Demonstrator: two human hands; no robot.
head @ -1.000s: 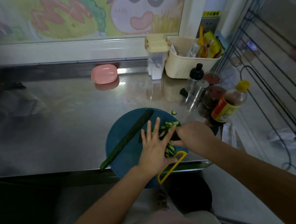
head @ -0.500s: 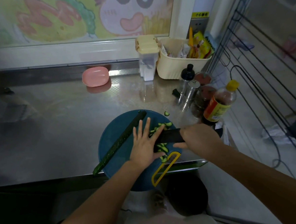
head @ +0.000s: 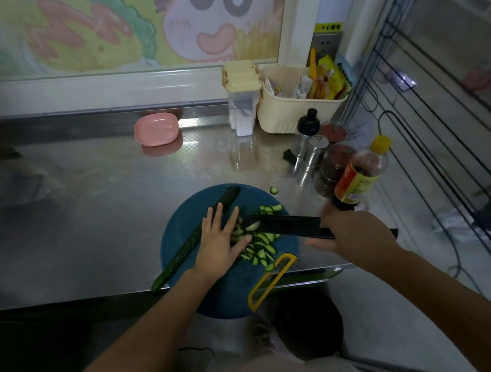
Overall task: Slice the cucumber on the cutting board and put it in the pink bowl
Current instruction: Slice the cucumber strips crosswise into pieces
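**Left hand (head: 220,242) flat on the board, right hand (head: 357,237) gripping the knife (head: 288,225)**

Left hand lies palm down with its fingers straight and spread, holding nothing. Its fingertips reach into the pile of slices (head: 260,246), and its outer edge lies against the uncut cucumber (head: 175,263). Right hand is curled round the knife handle. The dark blade points left, held level just over the slices, with its tip near the left fingertips.

The slices lie in a loose heap on the right half of the round blue board (head: 231,292). The cucumber, long and dark green, lies slantwise across the left half, and its near end pokes past the rim. One stray slice (head: 273,190) sits on the table (head: 107,190) just beyond the board's far edge. A yellow loop-shaped tool (head: 271,280) lies on the board's near right side, its top touching the heap.

The board hangs over the near edge of the steel table. The pink bowl (head: 156,128) sits at the back of the table, well apart from the board and to its left.

At the back right stand a clear box (head: 241,98) with a cream lid and, beside it, a cream basket (head: 296,113) stuffed with packets. In front of them are a black-topped dispenser (head: 306,126), a metal shaker (head: 316,153), two jars (head: 336,160) and a yellow-capped bottle (head: 361,170) near the right hand.
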